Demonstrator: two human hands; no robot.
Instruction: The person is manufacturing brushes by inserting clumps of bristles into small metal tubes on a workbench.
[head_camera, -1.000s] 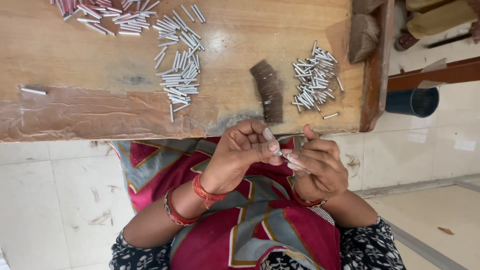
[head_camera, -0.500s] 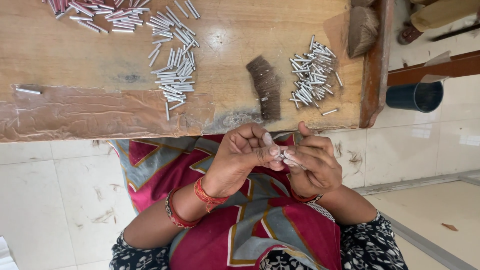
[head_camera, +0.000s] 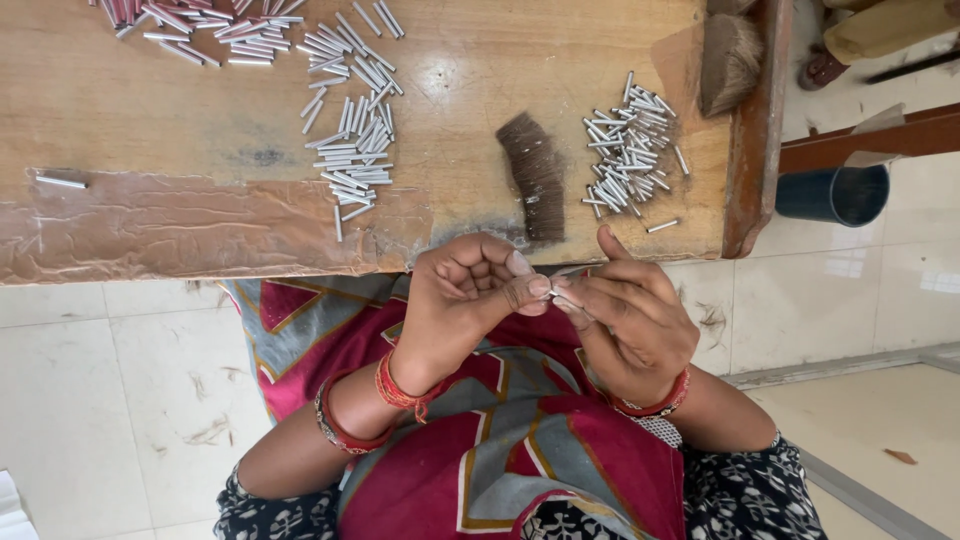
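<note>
Two bare hands meet fingertip to fingertip over the lap, just below the near edge of the worn wooden workbench (head_camera: 150, 130). The left hand (head_camera: 465, 300) curls its fingers into a loose fist with thumb and forefinger pressed together, and the right hand (head_camera: 630, 320) pinches back at it, thumb raised. Between the two sets of fingertips sits a thin silver metal tube (head_camera: 572, 272), clamped at the joined tips, only a short stretch of it showing — whether anything more is held with it cannot be told. Red bangles (head_camera: 395, 390) ring both wrists, and a red, grey and gold patterned cloth (head_camera: 520, 440) covers the lap beneath the hands.

Just beyond the fingers, on the bench, lies a dark brown fan of bristle hair (head_camera: 535, 175). Right of that, past the right hand's thumb, is a loose heap of short silver tubes (head_camera: 630, 150), one stray tube (head_camera: 662, 226) lying closest to the thumb. Beyond the left hand a second scatter of silver tubes (head_camera: 350, 130) spreads toward the far-left pile of tubes (head_camera: 200, 25) — some there look pinkish. A tan bristle tuft (head_camera: 730, 60) rests near the bench's raised right rail, and a dark blue bucket (head_camera: 835, 192) stands on the tiled floor past it.
</note>
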